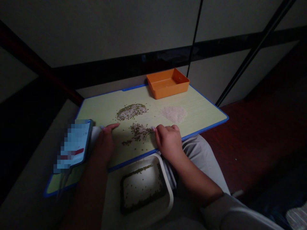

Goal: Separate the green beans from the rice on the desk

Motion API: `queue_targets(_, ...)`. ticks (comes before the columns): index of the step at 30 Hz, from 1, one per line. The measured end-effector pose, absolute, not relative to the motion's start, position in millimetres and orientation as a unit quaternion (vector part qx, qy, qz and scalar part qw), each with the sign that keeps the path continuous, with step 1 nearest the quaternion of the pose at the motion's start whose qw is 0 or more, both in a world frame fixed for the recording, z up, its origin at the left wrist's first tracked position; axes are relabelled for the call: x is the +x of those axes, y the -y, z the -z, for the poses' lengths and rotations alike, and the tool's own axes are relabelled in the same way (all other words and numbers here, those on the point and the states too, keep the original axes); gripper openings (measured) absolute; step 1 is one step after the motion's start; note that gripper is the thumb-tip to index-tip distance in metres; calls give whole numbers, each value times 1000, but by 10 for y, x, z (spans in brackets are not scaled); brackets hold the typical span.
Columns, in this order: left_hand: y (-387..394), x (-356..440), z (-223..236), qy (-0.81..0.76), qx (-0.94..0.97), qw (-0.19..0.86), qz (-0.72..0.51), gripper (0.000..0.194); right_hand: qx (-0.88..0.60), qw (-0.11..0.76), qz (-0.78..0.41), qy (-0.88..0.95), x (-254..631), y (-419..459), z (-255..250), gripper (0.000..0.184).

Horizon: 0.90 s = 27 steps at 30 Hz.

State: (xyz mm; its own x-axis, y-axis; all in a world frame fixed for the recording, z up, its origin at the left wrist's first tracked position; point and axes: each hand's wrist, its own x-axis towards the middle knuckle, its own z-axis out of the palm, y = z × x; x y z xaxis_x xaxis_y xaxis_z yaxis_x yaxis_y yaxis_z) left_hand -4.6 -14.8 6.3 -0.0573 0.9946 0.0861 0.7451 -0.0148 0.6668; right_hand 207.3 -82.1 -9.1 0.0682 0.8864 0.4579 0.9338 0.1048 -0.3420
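My left hand (105, 142) is over the left part of a pale yellow board (100, 103) with a blue rim. Its index finger is stretched out towards a mixed pile (131, 111) of green beans and white grains like rice. My right hand (169, 140) has its fingers curled together at the board's near edge. Beside its fingertips lies a smaller, spread-out mixed heap (139, 131). Something pale and faint shows by those fingertips; whether it is held, I cannot make out. A pile of white grains (174, 114) lies beyond my right hand.
An orange box (168, 92) stands at the board's far edge, near cabinet panels. A white tray (169, 191) with green beans inside is below the near edge. At left, a phone (75, 143) stands tilted, partly blurred out. My knee (199, 150) is under the board's right side.
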Motion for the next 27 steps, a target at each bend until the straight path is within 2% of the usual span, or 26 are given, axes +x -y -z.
queue_targets(14,158,-19,-100,-673,649,219,-277,71,-658,322,34,679,2089,861,85,28)
queue_targets(27,158,-32,-75,-666,655,207,-290,70,-657,311,35,686,2088,841,105,27)
